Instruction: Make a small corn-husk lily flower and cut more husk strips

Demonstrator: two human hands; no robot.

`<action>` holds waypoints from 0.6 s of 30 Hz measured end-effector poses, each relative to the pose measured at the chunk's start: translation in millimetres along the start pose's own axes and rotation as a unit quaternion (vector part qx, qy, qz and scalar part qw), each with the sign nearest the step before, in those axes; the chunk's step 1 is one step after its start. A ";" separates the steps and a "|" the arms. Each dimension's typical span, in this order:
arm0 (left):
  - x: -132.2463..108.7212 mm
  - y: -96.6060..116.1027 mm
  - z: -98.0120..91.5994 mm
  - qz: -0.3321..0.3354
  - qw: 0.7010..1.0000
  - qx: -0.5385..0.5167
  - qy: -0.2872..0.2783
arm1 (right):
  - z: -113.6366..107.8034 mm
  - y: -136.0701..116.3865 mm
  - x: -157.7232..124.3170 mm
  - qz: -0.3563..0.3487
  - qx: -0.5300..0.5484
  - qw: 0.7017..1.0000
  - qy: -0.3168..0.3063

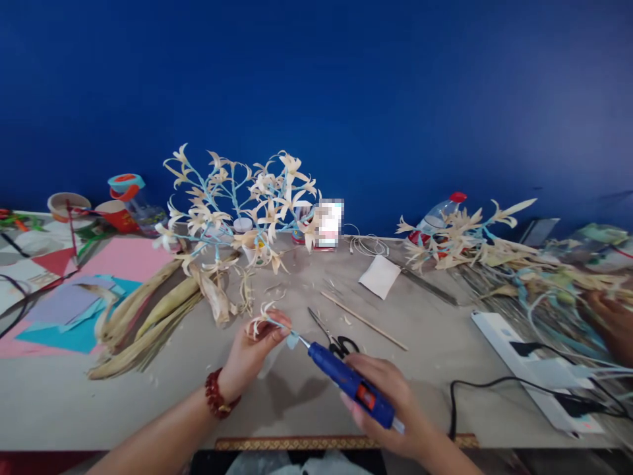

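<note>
My left hand [254,349] pinches a small cream flower [261,320] on a stem wrapped in light blue, with a loose bit of light blue paper [292,340] at the stem's end. My right hand [390,396] is wrapped round a blue glue gun [332,368], which points up and left. Its metal nozzle touches or nearly touches the blue paper; I cannot tell which. Just beyond the glue gun lie black-handled scissors [341,346], partly hidden by it. A thin wooden stick [366,321] rests farther back on the table.
Cream flower sprays [270,214] stand at the back, more [459,231] at right. Dried husks [158,310] and coloured paper [126,260] lie left. A power strip [519,369] with a black cable [487,382] is at right, near another person's hand [610,323]. A white square [380,276] lies behind.
</note>
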State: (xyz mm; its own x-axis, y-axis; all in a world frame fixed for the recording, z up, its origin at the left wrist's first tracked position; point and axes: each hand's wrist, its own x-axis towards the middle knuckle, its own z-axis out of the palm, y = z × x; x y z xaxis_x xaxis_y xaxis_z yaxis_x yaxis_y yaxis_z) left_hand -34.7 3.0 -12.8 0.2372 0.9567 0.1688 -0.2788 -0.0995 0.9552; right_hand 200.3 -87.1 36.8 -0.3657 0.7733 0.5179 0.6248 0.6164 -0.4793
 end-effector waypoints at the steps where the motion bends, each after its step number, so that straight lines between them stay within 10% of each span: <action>1: -0.1 0.0 0.0 0.002 1.000 -0.003 -0.002 | 1.2 -1.4 2.8 -0.004 -0.009 1.000 -0.002; 18: -1.0 -0.9 -0.5 0.008 0.999 -0.033 -0.008 | 15.1 0.1 10.4 -0.009 -0.063 0.997 -0.049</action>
State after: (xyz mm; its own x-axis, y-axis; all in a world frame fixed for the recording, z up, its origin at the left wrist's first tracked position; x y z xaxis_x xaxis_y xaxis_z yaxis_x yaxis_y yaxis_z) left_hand -35.2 2.3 -13.9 0.2479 0.9504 0.1877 -0.3438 -0.0948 0.9342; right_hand 186.2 -76.7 31.4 -0.4394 0.7769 0.4509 0.6969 0.6116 -0.3745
